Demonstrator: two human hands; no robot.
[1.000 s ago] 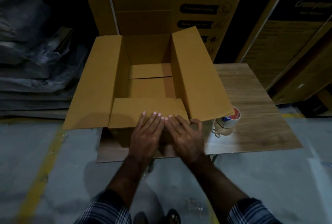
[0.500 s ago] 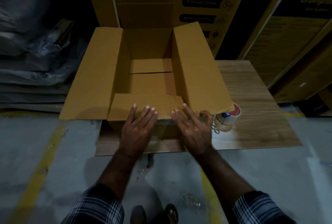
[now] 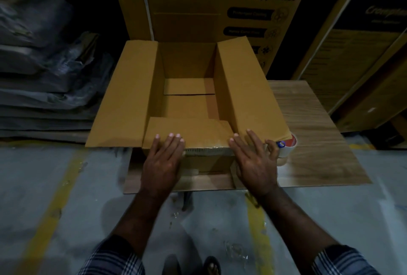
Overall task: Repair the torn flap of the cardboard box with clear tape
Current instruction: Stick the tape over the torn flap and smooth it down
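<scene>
Head view: at frame centre the cardboard box (image 3: 187, 89) sits on a wooden table (image 3: 319, 142). Left hand (image 3: 163, 164) and right hand (image 3: 255, 164) press flat, fingers straight, on the near flap (image 3: 189, 133) — gripping nothing. Tape roll (image 3: 286, 146) waits at right. Uneven pressure could wrinkle the glossy tape — or reopen the tear.

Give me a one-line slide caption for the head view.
Both hands, left and right, press flat along the near flap of an open cardboard box; tape roll beside it on the table.
</scene>
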